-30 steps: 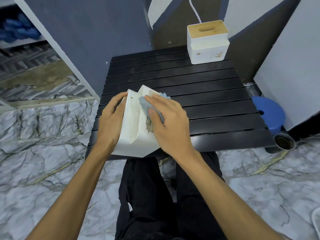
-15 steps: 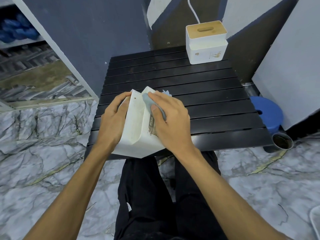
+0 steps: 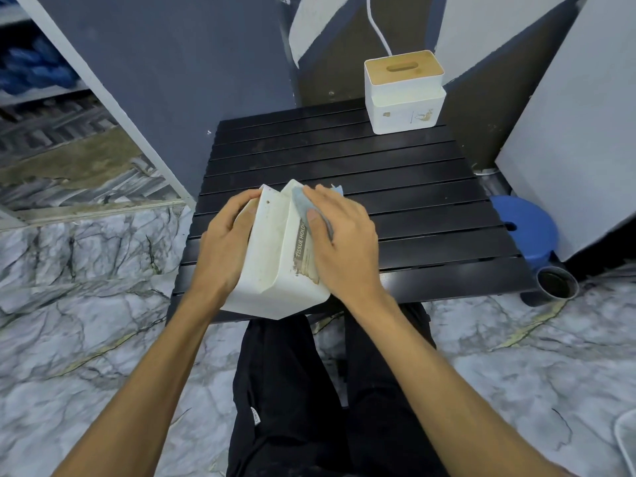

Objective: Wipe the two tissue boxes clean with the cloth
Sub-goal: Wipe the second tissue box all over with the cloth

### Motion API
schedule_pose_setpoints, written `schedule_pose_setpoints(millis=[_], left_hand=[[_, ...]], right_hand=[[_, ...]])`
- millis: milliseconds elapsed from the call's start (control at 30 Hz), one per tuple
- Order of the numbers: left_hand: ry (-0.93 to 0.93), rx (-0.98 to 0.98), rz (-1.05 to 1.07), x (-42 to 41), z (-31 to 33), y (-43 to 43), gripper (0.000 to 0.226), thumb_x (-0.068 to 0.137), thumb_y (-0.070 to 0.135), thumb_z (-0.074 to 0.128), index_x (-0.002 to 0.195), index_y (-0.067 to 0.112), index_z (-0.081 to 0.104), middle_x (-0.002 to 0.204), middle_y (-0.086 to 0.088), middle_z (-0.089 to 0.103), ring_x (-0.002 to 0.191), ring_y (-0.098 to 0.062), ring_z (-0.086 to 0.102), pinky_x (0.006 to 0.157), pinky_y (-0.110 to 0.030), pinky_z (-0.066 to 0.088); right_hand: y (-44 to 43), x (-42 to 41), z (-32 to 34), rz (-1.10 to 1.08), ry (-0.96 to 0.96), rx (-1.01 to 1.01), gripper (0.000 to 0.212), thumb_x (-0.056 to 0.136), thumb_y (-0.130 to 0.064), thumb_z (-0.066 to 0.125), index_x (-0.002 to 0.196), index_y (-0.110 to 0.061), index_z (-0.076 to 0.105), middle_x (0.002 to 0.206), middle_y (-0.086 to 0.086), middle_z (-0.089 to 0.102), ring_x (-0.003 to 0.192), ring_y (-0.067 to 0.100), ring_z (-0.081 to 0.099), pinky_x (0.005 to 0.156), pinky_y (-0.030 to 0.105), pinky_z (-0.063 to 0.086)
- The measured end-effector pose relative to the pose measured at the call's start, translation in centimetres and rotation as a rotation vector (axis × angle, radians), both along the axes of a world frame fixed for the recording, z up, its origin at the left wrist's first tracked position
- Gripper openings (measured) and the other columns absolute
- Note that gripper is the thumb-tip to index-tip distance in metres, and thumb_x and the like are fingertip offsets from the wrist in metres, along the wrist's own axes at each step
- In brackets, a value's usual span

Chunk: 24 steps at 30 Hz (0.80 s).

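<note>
Tissue box tilts at the table's near edge, left hand gripping its side, right hand pressing the cloth flat on it. Likely light, stiff, slippery (hollow plastic): clasp opposite walls.

White plastic tissue box, smudged; wooden-lidded second box; black slatted table.

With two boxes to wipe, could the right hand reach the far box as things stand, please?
Probably yes: nothing lies on the table between the right hand and the far box, though it presses the cloth on the near box.
</note>
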<state>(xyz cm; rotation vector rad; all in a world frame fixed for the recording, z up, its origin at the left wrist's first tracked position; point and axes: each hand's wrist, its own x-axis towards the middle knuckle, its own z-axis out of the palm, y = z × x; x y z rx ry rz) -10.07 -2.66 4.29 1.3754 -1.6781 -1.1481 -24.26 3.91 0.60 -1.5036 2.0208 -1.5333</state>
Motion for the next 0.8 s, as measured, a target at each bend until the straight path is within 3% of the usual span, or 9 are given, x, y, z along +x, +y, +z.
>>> schedule_pose_setpoints(millis=[100,200,300,400,533,633,800], left_hand=[[0.000,-0.003,-0.029,0.1,0.1,0.2,0.024,0.102,0.038,0.047,0.117,0.046,0.065,0.115,0.027,0.066,0.107,-0.002,0.063,0.090,-0.028,0.049],[-0.006,0.006,-0.048,0.0,0.2,0.4,0.023,0.102,0.041,0.048,0.116,0.048,0.065,0.113,0.027,0.068,0.104,-0.002,0.065,0.087,-0.028,0.050],[-0.018,0.008,-0.051,0.0,0.2,0.4,0.021,0.102,0.043,0.050,0.115,0.049,0.065,0.112,0.027,0.068,0.106,-0.006,0.065,0.095,-0.035,0.052],[-0.059,-0.007,-0.065,-0.2,0.4,0.5,0.022,0.101,0.045,0.050,0.115,0.052,0.064,0.112,0.029,0.067,0.108,-0.007,0.064,0.099,-0.040,0.051],[-0.122,-0.027,-0.086,-0.5,0.5,0.7,0.023,0.100,0.049,0.048,0.117,0.056,0.061,0.115,0.028,0.065,0.111,-0.009,0.062,0.101,-0.045,0.049],[-0.134,-0.034,-0.088,-0.5,0.5,0.9,0.022,0.100,0.049,0.047,0.117,0.055,0.061,0.114,0.027,0.066,0.109,-0.011,0.063,0.099,-0.047,0.051],[-0.150,-0.044,-0.083,-0.9,0.6,1.0,0.023,0.101,0.048,0.047,0.118,0.054,0.062,0.109,0.027,0.068,0.103,-0.003,0.064,0.094,-0.038,0.052]], right_hand=[[-0.9,-0.2,1.3,0.041,0.062,-0.022,0.035,0.099,-0.026,0.046,0.131,-0.027,0.062,0.134,-0.007,0.060,0.124,0.016,0.051,0.101,0.032,0.034],[-2.4,-1.7,3.3,0.111,-0.056,0.102,0.034,0.100,-0.027,0.044,0.125,-0.033,0.065,0.124,-0.013,0.065,0.112,0.012,0.057,0.097,0.034,0.044],[-3.3,-3.4,4.7,0.206,-0.204,0.307,0.032,0.096,-0.031,0.041,0.102,-0.048,0.068,0.106,-0.023,0.067,0.100,0.007,0.059,0.094,0.035,0.048],[-3.0,-4.4,4.6,0.224,-0.271,0.374,0.034,0.096,-0.031,0.041,0.082,-0.052,0.065,0.096,-0.023,0.067,0.098,0.008,0.061,0.095,0.041,0.049],[-2.3,-4.8,3.5,0.202,-0.311,0.369,0.032,0.097,-0.035,0.040,0.092,-0.047,0.068,0.096,-0.023,0.067,0.101,0.010,0.061,0.099,0.046,0.047],[-2.3,-5.5,3.9,0.241,-0.305,0.384,0.030,0.097,-0.032,0.042,0.101,-0.041,0.071,0.101,-0.020,0.068,0.102,0.008,0.062,0.097,0.043,0.049],[-2.9,-5.9,5.3,0.322,-0.266,0.383,0.029,0.098,-0.032,0.044,0.106,-0.037,0.071,0.106,-0.016,0.070,0.099,0.006,0.063,0.093,0.035,0.052]])
